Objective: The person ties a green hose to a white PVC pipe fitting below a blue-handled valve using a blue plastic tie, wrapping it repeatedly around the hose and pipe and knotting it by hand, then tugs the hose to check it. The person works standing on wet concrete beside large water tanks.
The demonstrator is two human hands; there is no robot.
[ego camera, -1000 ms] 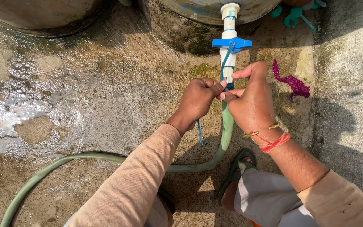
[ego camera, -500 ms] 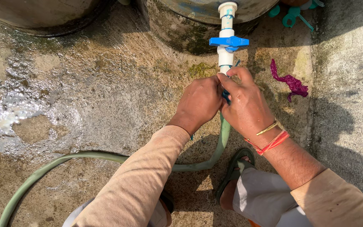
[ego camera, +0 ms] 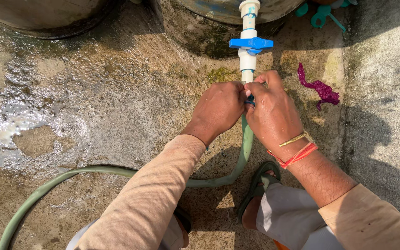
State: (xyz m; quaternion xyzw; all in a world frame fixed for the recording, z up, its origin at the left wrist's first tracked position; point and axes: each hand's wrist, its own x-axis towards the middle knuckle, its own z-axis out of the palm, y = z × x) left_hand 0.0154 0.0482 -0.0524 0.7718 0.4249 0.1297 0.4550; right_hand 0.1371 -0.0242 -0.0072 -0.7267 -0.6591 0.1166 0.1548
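The left hand is curled into a loose fist around the top end of the long green rubber hose, its fingers folded in against the spot where the hose meets the pipe. The right hand closes on the same joint from the other side, thumb and forefinger pinched tight over a small blue band that shows between the two hands. The knuckles of both hands touch, so what exactly lies under the fingers cannot be told.

Just above the hands stands the upright white plastic pipe, carrying a blue plastic valve handle set crosswise. The pipe rises in front of a large round grey tank with moss at its foot. From the hands the hose runs down, bends between the forearms, then sweeps left in a wide curve over the wet concrete floor to the lower left corner.

The right wrist wears an orange-red thread and a thin gold bangle. Below it a foot in a dark green sandal rests on the floor. To the right of the hands lies a crumpled magenta scrap, and near the top right edge sit teal plastic pieces.
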